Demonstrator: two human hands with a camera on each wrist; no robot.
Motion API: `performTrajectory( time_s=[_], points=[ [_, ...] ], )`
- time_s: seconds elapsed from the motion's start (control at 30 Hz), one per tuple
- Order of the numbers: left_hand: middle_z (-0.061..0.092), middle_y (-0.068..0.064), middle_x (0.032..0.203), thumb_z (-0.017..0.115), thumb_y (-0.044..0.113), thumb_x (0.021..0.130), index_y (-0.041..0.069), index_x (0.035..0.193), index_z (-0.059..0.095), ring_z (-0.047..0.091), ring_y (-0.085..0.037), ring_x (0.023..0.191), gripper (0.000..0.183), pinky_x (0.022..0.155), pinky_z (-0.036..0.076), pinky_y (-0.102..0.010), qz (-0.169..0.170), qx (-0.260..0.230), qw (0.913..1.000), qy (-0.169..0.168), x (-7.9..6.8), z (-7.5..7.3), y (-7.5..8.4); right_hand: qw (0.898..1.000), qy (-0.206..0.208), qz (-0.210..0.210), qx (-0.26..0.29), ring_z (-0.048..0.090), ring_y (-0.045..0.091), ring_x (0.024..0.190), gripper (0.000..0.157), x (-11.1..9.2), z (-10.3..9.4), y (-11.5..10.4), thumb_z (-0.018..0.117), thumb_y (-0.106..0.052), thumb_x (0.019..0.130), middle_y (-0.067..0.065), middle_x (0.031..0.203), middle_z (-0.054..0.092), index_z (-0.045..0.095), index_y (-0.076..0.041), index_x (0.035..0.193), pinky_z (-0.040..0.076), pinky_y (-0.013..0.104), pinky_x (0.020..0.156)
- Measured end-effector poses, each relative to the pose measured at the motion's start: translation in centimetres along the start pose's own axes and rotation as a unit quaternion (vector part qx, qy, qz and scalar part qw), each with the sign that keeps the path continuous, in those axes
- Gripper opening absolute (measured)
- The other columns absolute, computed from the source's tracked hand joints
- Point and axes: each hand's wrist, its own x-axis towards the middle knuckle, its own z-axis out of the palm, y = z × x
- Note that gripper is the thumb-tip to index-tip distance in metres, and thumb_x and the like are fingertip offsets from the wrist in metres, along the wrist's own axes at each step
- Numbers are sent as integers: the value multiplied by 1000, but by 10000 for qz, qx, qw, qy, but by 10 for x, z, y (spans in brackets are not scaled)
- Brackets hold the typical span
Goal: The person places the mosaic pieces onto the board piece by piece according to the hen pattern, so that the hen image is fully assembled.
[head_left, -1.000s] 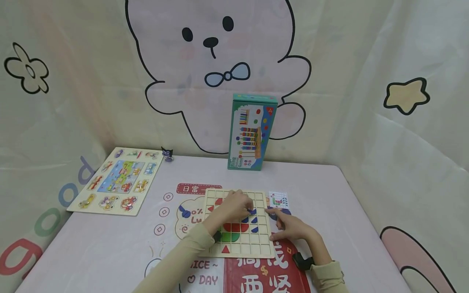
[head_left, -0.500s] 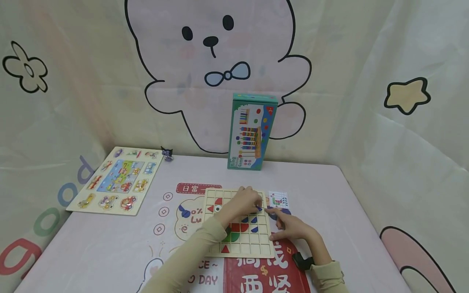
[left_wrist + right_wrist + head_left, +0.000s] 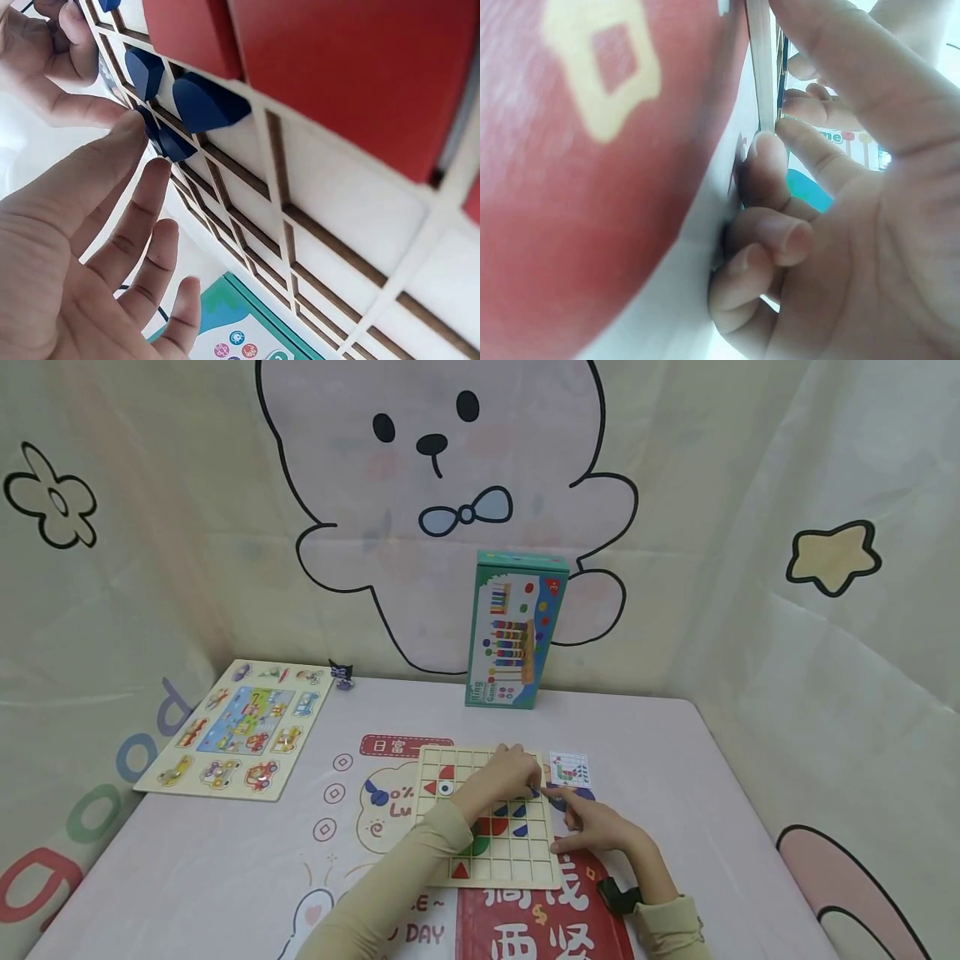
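Note:
My left hand (image 3: 512, 774) reaches over a wooden grid board (image 3: 525, 870) to its right side. Its thumb and forefinger pinch a small blue block (image 3: 147, 126), mostly covered by the fingertips; the other fingers are extended. More curved blue blocks (image 3: 206, 103) lie in nearby squares. A red block (image 3: 492, 827), a green block (image 3: 477, 846) and a red triangle (image 3: 461, 871) sit lower on the grid. Beside the board's right edge is my right hand (image 3: 600, 823), straight forefinger and thumb spread apart against that edge. Its remaining fingers bend beneath the palm (image 3: 761, 262).
A small pattern card (image 3: 570, 770) lies right of the board. Behind stands a green-edged ring game box (image 3: 517, 635). A picture puzzle board (image 3: 240, 731) and a small dark figurine (image 3: 342, 676) occupy the table's back left. Printed fabric walls (image 3: 750, 635) surround the table.
My left hand has moved right across the board with the blue block, up to the right edge, uncovering the red and white pieces at upper left. My right hand has stayed put.

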Motion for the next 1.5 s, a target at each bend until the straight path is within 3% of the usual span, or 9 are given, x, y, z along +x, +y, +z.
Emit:
performTrajectory(
  time_s=[0.47,0.97,1.5],
  points=[
    [62,14,92,74,35,77,29,100,71,46,-7,88,24,88,37,-33,124,-179,9992,-341,-10,-1,-1,10000,-1,-54,-24,42,12,63,84,-1,0,1,77,-42,70,4,78,47,37,-20,140,38,24,53],
    [62,13,100,71,31,80,28,103,70,48,-10,100,24,95,37,-38,192,-388,9990,-140,-21,-1,-5,10000,-7,-33,-64,42,12,64,84,-1,-1,-2,77,-41,70,5,78,47,36,-19,141,38,24,52],
    [63,12,102,67,25,84,26,101,71,46,-12,100,18,95,35,-39,-214,-1172,9925,281,-54,-13,-25,10000,6,42,26,43,14,65,85,0,0,0,78,-42,69,5,78,46,37,-22,140,39,25,52]
  ],
)
